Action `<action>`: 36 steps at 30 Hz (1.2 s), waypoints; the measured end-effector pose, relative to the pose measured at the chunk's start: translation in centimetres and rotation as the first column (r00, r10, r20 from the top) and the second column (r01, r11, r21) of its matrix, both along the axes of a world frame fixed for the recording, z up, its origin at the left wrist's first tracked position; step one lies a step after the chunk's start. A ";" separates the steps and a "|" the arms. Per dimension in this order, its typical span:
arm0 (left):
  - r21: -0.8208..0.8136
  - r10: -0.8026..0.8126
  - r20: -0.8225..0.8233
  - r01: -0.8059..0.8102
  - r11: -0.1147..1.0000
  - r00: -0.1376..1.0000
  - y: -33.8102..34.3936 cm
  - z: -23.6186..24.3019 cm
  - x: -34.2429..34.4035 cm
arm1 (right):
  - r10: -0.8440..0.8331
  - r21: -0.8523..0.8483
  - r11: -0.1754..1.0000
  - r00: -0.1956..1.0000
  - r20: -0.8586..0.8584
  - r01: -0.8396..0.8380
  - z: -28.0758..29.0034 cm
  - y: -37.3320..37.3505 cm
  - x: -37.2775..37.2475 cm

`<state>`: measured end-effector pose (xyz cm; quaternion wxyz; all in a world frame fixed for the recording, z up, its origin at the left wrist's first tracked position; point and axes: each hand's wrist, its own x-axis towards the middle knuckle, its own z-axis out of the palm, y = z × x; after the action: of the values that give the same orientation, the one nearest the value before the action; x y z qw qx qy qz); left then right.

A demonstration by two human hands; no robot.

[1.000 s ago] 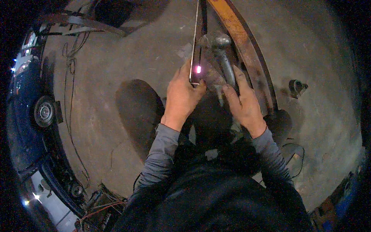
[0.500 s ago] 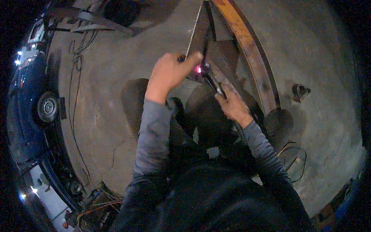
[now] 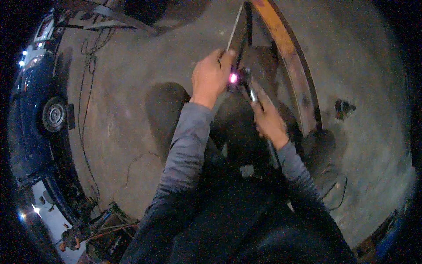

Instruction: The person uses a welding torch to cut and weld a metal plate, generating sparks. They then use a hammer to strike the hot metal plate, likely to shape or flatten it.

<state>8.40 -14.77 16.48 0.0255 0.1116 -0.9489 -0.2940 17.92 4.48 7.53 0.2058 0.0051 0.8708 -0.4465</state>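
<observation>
My right hand (image 3: 271,124) is closed around a dark welding torch (image 3: 252,93), whose head points left. A small bright pink-white glow (image 3: 233,78) burns just left of the torch head, below the fingers of my left hand. My left hand (image 3: 210,78) is closed on a narrow metal bar (image 3: 236,28) with a light edge, which runs up and away from me. The glow and blur hide where the torch tip meets the metal. To the right, a long curved metal beam (image 3: 292,57), orange at its far part and brownish nearer, stands beside the bar.
A dark blue vehicle (image 3: 30,110) with a wheel (image 3: 55,114) stands at the left. Cables (image 3: 82,110) trail over the concrete floor. A small dark metal part (image 3: 344,108) lies on the right. A metal frame (image 3: 105,17) is at the far left, and cluttered equipment (image 3: 112,237) at the lower left.
My left hand has shifted right and turned with the bar, whose face now looks narrower. The torch has moved slightly right, and the glow is larger and brighter.
</observation>
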 end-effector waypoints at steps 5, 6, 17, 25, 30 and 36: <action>0.024 0.022 -0.013 -0.021 0.999 1.000 0.2 -0.6 0.4 | -0.146 -0.201 0.973 0.977 -0.155 0.114 4.4 0.1 -0.7; 0.025 0.033 -0.001 -0.033 0.999 0.999 0.3 -0.7 0.3 | -0.157 -0.189 0.974 0.971 -0.179 0.123 4.3 -0.4 -0.5; 0.005 0.064 -0.011 -0.064 0.998 0.998 0.6 -0.4 -1.2 | -0.154 -0.173 0.976 0.983 -0.102 0.135 4.3 -0.9 -1.6; 0.023 0.060 0.064 -0.062 0.998 0.996 1.0 -0.9 -1.9 | -0.079 -0.108 0.992 0.991 -0.111 0.067 -0.5 -1.0 -2.0; -0.016 0.047 0.042 -0.046 0.999 0.998 0.7 -0.5 -2.6 | 0.000 -0.031 1.000 0.997 -0.071 -0.002 -2.5 -1.3 -3.8; -0.025 0.031 0.031 -0.031 0.999 0.999 0.7 0.1 -2.2 | -0.045 -0.071 0.996 0.997 0.057 0.049 1.5 -1.2 -2.4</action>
<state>6.19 -14.11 16.62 0.0166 0.1305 -0.9508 -0.2803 15.55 3.29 8.99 0.2195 0.0305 0.8477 -0.4819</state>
